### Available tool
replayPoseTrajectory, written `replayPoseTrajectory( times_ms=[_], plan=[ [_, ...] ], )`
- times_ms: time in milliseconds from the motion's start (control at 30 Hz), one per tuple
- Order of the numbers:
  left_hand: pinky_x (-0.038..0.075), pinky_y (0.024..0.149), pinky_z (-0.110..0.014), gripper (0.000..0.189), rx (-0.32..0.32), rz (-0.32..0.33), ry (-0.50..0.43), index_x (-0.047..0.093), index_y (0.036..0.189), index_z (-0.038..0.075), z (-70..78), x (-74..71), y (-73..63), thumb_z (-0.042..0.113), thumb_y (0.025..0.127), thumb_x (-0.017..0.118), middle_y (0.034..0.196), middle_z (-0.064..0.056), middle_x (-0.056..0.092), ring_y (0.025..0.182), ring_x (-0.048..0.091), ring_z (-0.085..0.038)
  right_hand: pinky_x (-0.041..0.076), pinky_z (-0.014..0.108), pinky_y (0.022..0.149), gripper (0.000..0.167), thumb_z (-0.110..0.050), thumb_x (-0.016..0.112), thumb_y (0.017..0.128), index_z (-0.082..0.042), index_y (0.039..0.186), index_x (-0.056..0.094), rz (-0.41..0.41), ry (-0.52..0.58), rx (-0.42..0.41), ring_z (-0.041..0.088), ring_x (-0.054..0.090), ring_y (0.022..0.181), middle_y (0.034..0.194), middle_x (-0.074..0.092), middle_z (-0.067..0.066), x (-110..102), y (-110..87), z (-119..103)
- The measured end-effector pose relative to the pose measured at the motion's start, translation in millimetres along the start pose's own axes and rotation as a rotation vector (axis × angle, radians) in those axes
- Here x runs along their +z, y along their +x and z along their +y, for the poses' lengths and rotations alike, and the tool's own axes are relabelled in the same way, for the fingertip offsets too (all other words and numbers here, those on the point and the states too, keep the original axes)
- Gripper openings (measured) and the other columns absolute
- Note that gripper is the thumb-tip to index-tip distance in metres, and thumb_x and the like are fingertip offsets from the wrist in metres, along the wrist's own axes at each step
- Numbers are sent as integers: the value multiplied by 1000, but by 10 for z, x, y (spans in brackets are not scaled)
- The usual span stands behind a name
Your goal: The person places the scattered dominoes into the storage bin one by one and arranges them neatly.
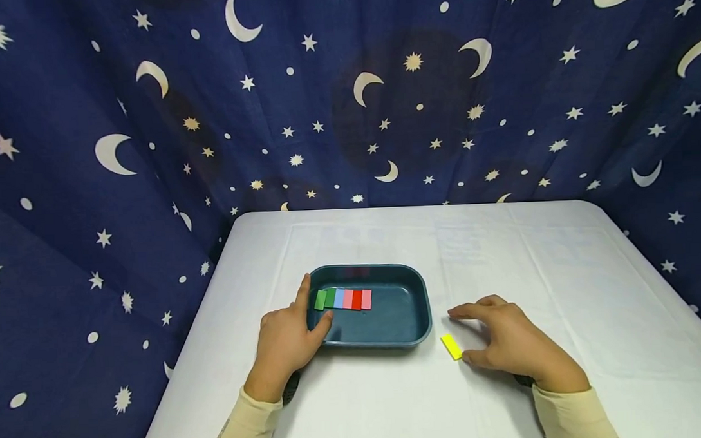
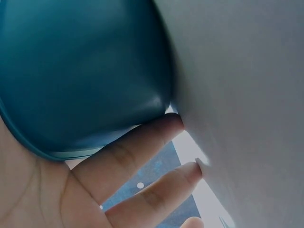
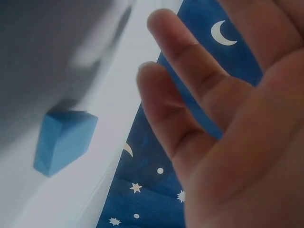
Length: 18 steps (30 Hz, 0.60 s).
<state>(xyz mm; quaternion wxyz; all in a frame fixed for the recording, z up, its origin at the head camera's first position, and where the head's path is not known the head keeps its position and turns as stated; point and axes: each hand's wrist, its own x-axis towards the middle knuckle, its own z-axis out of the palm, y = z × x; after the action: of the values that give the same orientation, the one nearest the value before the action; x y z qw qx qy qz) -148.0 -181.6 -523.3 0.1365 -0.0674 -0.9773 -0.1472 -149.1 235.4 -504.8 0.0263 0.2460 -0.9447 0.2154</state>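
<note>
My left hand (image 1: 285, 340) grips the left end of a dark teal tray (image 1: 415, 287), thumb inside the rim and index finger along the outer side. In the left wrist view, two fingers (image 2: 126, 151) lie against the tray's outer wall. A row of small coloured tiles (image 1: 343, 299), green, blue, pink and red, lies side by side inside the tray. Right of the tray, a yellow tile (image 1: 451, 347) lies on the table. My right hand (image 1: 499, 336) hovers beside it, fingers apart, thumb tip at its edge; whether they touch, I cannot tell.
The white-covered table (image 1: 561, 269) stands before a dark blue curtain (image 1: 324, 117) patterned with moons and stars. A blue block-shaped thing (image 3: 64, 142) shows on the table in the right wrist view; I cannot make it out in the head view.
</note>
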Motion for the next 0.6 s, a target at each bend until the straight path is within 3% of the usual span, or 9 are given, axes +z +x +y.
replayPoseTrajectory(
  times_ms=[233,600],
  plan=[
    [50,67,-54,88,-3,4,-3,35,166,10,1,-4,-4,61,98,60,80,-12,73,67,69,-33,47,53,95,77,-26,99,60,-30,132,74,-57,12,-13,20,58,119,121,70,-20,25,18,-25],
    [50,71,-57,88,-15,-12,-9,35,166,11,16,-10,-1,62,98,58,91,-16,77,72,71,-36,46,52,96,76,-23,99,60,-26,132,75,-45,10,-49,16,59,116,117,72,-26,56,26,-7]
  ],
)
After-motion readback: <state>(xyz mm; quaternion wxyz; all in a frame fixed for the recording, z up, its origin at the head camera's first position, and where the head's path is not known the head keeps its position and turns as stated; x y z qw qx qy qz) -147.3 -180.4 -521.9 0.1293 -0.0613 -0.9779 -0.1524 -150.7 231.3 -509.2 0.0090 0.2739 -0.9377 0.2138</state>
